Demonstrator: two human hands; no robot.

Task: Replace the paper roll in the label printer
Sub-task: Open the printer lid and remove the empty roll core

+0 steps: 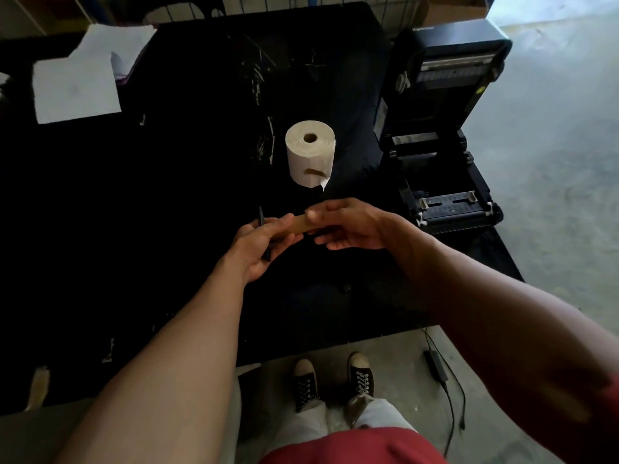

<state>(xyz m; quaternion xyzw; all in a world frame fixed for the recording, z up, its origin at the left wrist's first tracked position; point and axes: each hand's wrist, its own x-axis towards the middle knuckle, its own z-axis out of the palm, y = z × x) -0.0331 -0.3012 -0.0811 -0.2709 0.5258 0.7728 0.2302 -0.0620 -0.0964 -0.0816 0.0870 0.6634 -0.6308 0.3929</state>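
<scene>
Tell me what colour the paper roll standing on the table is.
The paper roll is cream white; the head view shows it best.

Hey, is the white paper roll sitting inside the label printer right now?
No, the paper roll stands on end on the black table, beside the open label printer.

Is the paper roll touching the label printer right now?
Apart. The head view shows the paper roll standing on the table, with a clear dark gap between it and the open label printer.
</scene>
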